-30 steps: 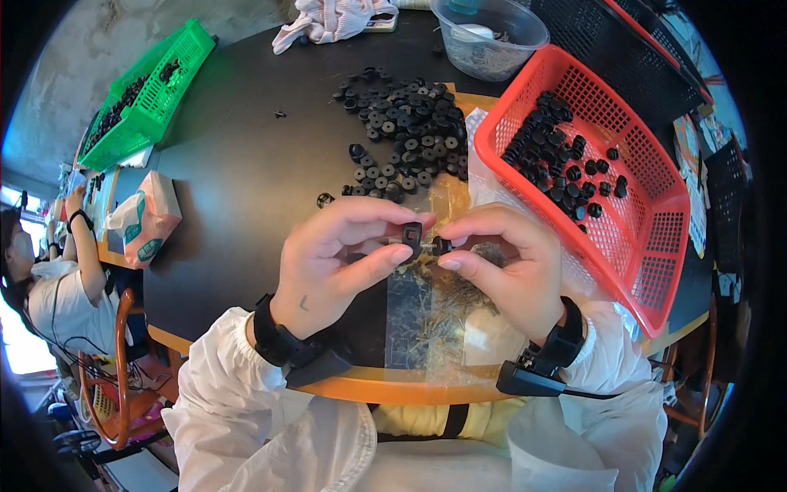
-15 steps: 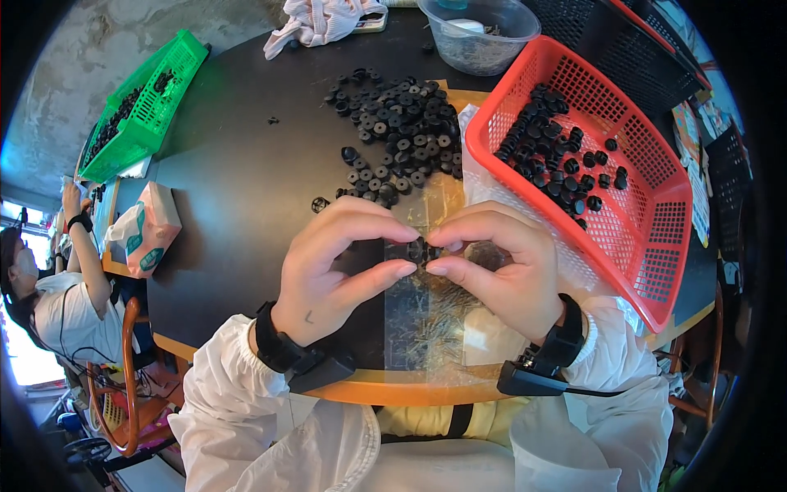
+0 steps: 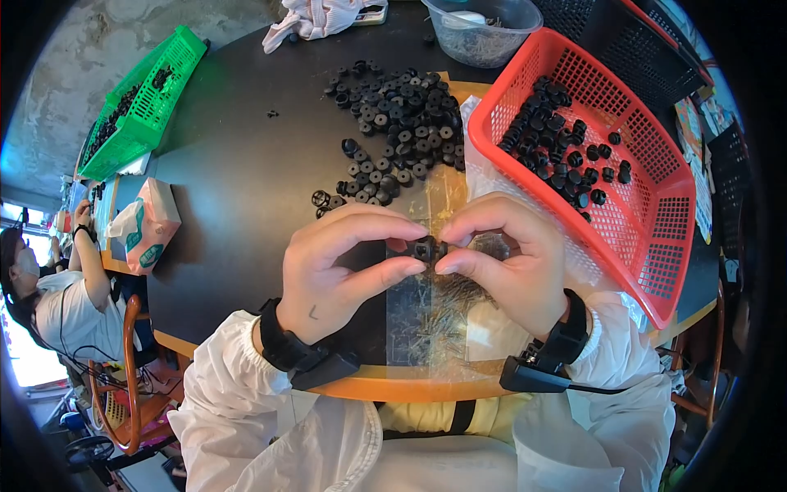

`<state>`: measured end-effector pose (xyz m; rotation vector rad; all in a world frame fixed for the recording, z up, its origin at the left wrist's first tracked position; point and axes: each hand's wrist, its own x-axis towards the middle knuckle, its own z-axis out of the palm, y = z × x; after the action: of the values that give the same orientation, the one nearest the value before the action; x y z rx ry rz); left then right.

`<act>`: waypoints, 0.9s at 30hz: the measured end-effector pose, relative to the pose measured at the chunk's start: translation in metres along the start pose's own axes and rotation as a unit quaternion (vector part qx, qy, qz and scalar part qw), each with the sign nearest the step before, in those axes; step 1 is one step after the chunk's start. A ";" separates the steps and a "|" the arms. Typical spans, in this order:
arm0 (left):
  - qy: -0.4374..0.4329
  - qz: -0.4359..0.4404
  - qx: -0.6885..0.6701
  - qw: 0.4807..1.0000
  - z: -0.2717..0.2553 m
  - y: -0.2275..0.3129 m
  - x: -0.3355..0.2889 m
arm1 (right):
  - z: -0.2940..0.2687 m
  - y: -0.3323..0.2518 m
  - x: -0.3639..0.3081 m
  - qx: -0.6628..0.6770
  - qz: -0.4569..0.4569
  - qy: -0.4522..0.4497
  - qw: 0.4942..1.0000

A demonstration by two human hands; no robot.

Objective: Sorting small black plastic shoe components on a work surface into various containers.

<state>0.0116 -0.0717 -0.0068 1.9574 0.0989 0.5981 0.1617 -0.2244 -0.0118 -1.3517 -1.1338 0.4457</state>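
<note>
Between thumb and forefinger, my left hand (image 3: 332, 275) pinches a small black plastic part (image 3: 422, 249) with an opening in its face. My right hand (image 3: 525, 266) is closed in a pinch on another small black part (image 3: 441, 250), close beside the first; whether the two touch is hard to tell. Under both hands, thin metal pins (image 3: 447, 316) lie scattered on a clear plastic sheet (image 3: 403, 348). Just beyond my fingers spreads a heap of black round plastic parts (image 3: 402, 115), many with a hole in the centre.
A red basket (image 3: 648, 221) holding black parts stands at right. Beyond it are a clear bowl (image 3: 484, 51) and black baskets (image 3: 627, 61). A green basket (image 3: 168, 107), a tissue pack (image 3: 154, 225) and a seated person (image 3: 70, 303) are at left. Pink cloth (image 3: 316, 18) lies at the back.
Both pinched parts have come slightly apart, and the left one shows its opening more plainly. My right hand has shifted a little to the right.
</note>
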 end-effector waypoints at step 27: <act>-0.013 0.117 0.183 0.976 -0.001 -0.006 0.000 | -0.001 0.000 0.004 0.188 0.183 -0.125 0.957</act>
<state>0.0124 -0.0686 -0.0116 2.3550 -0.0427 0.7476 0.1646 -0.2221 -0.0100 -1.1858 -0.9362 1.0740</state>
